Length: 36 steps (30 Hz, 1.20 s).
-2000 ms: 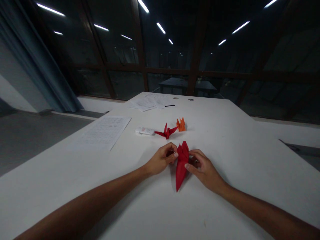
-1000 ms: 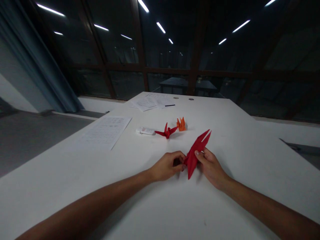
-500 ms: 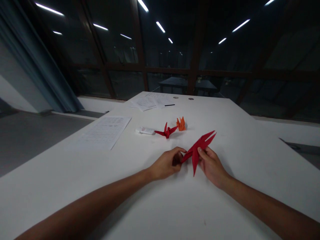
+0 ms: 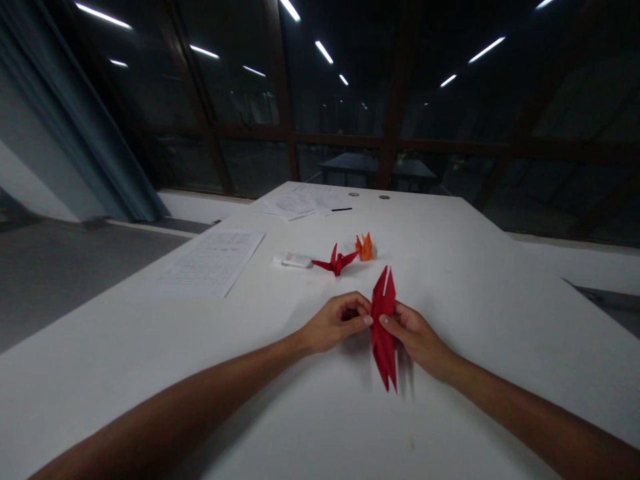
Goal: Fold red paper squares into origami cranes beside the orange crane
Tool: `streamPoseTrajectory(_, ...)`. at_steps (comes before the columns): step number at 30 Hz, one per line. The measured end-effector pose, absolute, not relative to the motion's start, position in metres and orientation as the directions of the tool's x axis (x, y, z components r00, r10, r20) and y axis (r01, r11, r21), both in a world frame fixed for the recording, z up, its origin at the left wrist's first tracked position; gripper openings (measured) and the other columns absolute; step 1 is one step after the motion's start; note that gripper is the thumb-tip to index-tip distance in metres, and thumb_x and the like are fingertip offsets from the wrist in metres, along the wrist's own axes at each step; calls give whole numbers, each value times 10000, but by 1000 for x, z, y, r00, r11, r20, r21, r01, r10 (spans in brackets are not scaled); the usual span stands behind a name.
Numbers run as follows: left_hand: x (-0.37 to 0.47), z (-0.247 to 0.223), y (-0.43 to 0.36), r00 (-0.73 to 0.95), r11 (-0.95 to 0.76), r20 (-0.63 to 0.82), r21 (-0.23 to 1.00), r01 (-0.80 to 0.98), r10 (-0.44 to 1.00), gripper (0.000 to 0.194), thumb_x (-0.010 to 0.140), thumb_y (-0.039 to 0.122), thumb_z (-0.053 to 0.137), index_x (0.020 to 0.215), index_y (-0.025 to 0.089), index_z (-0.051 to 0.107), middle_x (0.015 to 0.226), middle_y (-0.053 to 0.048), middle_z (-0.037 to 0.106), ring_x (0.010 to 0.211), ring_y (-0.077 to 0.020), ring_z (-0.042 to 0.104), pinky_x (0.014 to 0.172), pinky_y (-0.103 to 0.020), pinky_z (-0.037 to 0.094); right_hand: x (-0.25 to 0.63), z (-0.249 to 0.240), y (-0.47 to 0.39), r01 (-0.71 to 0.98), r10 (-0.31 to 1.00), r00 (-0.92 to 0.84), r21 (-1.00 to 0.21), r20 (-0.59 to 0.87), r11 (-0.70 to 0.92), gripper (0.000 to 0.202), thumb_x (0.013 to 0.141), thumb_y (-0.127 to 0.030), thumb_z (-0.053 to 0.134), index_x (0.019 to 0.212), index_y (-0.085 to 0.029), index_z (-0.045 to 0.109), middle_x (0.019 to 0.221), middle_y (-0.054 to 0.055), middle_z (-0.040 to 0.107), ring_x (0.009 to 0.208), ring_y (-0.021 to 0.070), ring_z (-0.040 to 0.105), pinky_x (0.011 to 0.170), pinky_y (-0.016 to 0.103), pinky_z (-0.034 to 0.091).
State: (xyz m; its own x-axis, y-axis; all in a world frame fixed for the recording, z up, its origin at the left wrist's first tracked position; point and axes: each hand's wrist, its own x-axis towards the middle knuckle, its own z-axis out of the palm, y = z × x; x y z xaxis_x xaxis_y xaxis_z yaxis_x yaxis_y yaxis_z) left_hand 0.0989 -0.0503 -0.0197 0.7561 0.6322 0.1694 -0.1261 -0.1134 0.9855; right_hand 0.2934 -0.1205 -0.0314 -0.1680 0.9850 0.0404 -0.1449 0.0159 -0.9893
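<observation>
Between my two hands is a piece of folded red origami paper, long and narrow, with split points at its top and bottom. My right hand pinches its middle, thumb in front and fingers behind. My left hand has thumb and fingers closed at the paper's left edge. Beyond them on the table stands a finished red paper crane with spread wings. Just behind it to the right is an orange folded paper figure.
A white marker-like object with printing lies left of the red crane. A printed sheet rests on the left of the white table. Farther back are more papers, a black pen and two small round discs.
The folded red paper has turned from a slant to nearly upright, its points now facing up and down. My left hand has shifted from its lower end to its left edge.
</observation>
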Motion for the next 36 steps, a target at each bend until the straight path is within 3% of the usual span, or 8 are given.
streamPoseTrajectory(4, 100, -20, -51, 752, -70, 169, 984, -162, 637, 333, 842, 424, 757, 903, 127, 618, 766, -6, 610, 678, -104, 519, 666, -241, 394, 293, -30, -122, -104, 986, -165, -995, 17, 0, 398, 880, -489, 709, 1136, -225, 557, 689, -44, 684, 479, 103, 545, 440, 198, 366)
streamPoseTrajectory(9, 101, -19, -52, 730, -74, 155, 987, -142, 666, 343, 836, 422, 762, 919, 120, 622, 754, -12, 627, 662, -103, 531, 653, -239, 410, 290, -34, -121, -114, 990, -129, -993, 55, 41, 342, 931, -512, 630, 1099, -224, 553, 821, 4, 718, 631, 149, 648, 585, 267, 510)
streamPoseTrajectory(13, 102, -21, -50, 689, -107, 166, 986, -127, 706, 334, 844, 427, 752, 891, 130, 607, 733, 0, 612, 655, -101, 538, 642, -233, 425, 289, -39, -119, -96, 988, -13, -983, 157, 155, 338, 914, -478, 670, 1117, -257, 516, 967, 9, 689, 788, 163, 662, 715, 297, 534)
streamPoseTrajectory(18, 103, -25, -48, 669, -131, 169, 986, -107, 724, 329, 865, 436, 724, 883, 141, 581, 715, 7, 600, 631, -101, 534, 621, -233, 428, 293, -43, -120, -29, 985, 26, -985, 172, 173, 285, 904, -466, 683, 972, -254, 505, 935, -2, 662, 723, 155, 616, 663, 286, 496)
streamPoseTrajectory(24, 101, -23, -48, 703, -115, 164, 987, -116, 692, 347, 845, 446, 742, 907, 135, 602, 763, -2, 598, 671, -106, 534, 654, -241, 422, 295, -43, -118, 120, 986, -21, -978, 168, 170, 325, 931, -532, 607, 1001, -214, 621, 837, 10, 663, 720, 177, 590, 665, 293, 466)
streamPoseTrajectory(33, 98, -25, -45, 728, -176, 191, 979, -98, 658, 333, 854, 426, 743, 948, 133, 616, 846, -21, 614, 743, -120, 531, 708, -254, 406, 299, -34, -119, 106, 967, -82, -963, 240, 248, 243, 974, -435, 581, 928, -216, 676, 906, 14, 611, 835, 174, 562, 767, 289, 446)
streamPoseTrajectory(36, 98, -23, -45, 728, -206, 185, 977, -62, 661, 341, 856, 425, 741, 996, 138, 621, 877, -30, 628, 740, -125, 536, 699, -255, 416, 299, -34, -118, 82, 972, -92, -971, 217, 224, 236, 965, -434, 601, 911, -214, 669, 863, 5, 595, 787, 162, 552, 714, 278, 441)
